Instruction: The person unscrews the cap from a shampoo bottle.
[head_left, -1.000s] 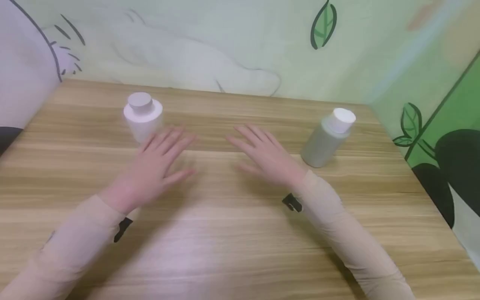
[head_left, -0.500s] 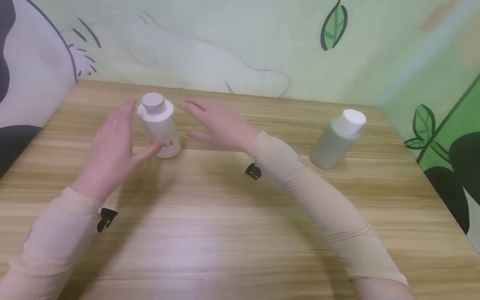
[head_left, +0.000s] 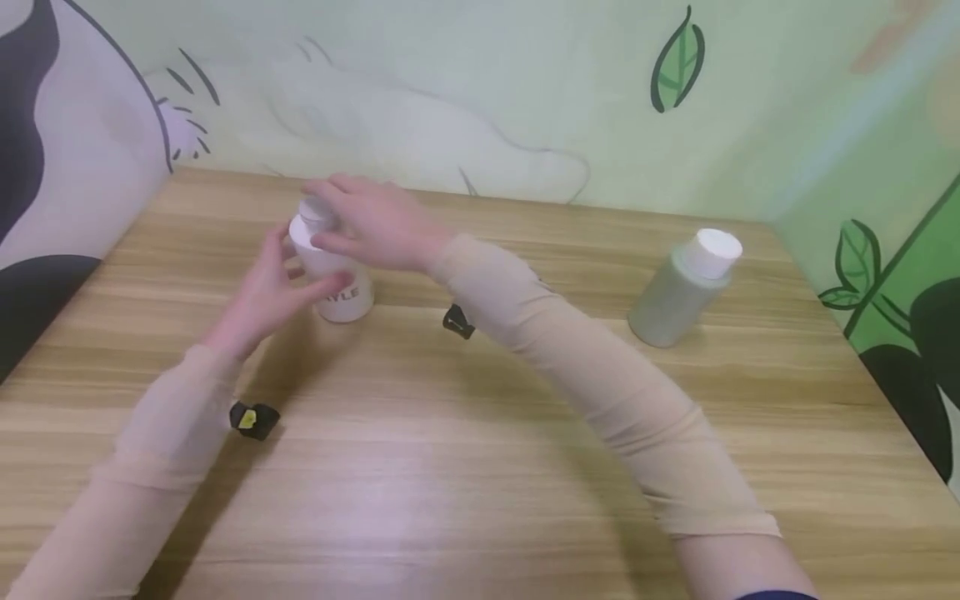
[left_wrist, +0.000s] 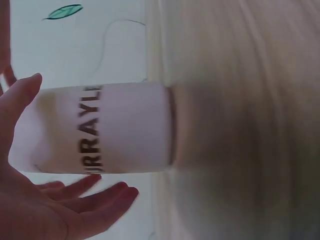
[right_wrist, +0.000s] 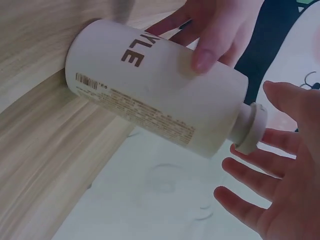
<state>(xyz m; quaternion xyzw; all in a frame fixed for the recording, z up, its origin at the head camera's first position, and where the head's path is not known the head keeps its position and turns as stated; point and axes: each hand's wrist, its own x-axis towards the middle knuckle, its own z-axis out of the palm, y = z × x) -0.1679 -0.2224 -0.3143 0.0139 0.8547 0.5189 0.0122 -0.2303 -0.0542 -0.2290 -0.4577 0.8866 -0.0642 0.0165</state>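
A white bottle (head_left: 347,309) with dark lettering stands upright near the back left of the table. Around its left side is my left hand (head_left: 272,298), thumb across the front and fingers mostly straight behind. In the left wrist view, that hand (left_wrist: 30,205) spreads loosely about the bottle (left_wrist: 130,130); firm contact cannot be made out. My right hand (head_left: 386,225) is at the bottle's grey-white cap (head_left: 318,215). From the right wrist, its fingers (right_wrist: 247,210) look spread around the cap (right_wrist: 252,129), with the thumb apart from it.
Toward the right of the wooden table (head_left: 465,483) stands a grey-green bottle (head_left: 666,304) with a white cap (head_left: 718,252). A painted wall (head_left: 420,100) runs along the back edge. Black clips (head_left: 253,420) sit at both wrists.
Both hands have moved to the white bottle from the table's middle: the left hand now surrounds its side, while the right has travelled left to its cap. The head view has shifted slightly.
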